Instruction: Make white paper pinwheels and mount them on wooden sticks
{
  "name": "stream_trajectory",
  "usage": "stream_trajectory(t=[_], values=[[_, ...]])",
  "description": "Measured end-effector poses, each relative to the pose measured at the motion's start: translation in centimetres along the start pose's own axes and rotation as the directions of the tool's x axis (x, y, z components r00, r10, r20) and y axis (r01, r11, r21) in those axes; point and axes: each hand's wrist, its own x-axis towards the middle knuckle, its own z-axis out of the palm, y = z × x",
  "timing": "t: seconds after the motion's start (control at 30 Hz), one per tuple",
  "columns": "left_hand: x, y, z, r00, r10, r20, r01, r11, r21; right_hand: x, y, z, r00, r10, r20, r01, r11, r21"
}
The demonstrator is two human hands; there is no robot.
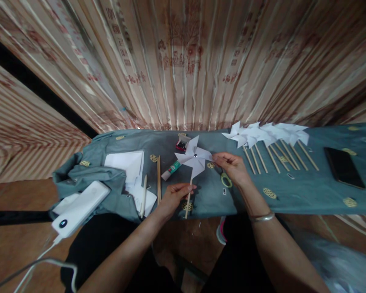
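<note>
A white paper pinwheel [198, 160] with a dark pin at its centre is held up over the cloth-covered bench. My left hand [176, 196] pinches its thin wooden stick [188, 203] below the blades. On the other side, my right hand [231, 165] has thumb and fingers closed on the tip of the right blade. Behind the pinwheel lie a glue stick [171, 170] and a small red and black box [181, 143], its lid raised. A pair of scissors with yellow-green handles [226, 180] rests just under my right hand, partly hidden.
Several finished pinwheels [268, 134] overlap in a row at the back right. Farther right is a black phone [344, 167]. Loose sticks [159, 179], paper sheets [125, 162], a white pen [144, 195] and a white power bank [81, 208] with a cable lie left. Curtains hang behind the bench.
</note>
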Motion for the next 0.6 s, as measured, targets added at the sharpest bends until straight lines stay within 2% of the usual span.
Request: stream_trajectory(t=[0.33, 0.6], values=[[-0.1, 0.7, 0.2, 0.999, -0.008, -0.053, 0.006, 0.999, -0.039, -0.7, -0.1, 0.8, 0.996, 0.045, 0.071, -0.045, 0.999, -0.001], [0.0, 0.7, 0.2, 0.996, 0.037, -0.081, -0.038, 0.999, -0.012, -1.4, 0.0, 1.6, 0.983, 0.095, 0.159, -0.103, 0.994, 0.043]])
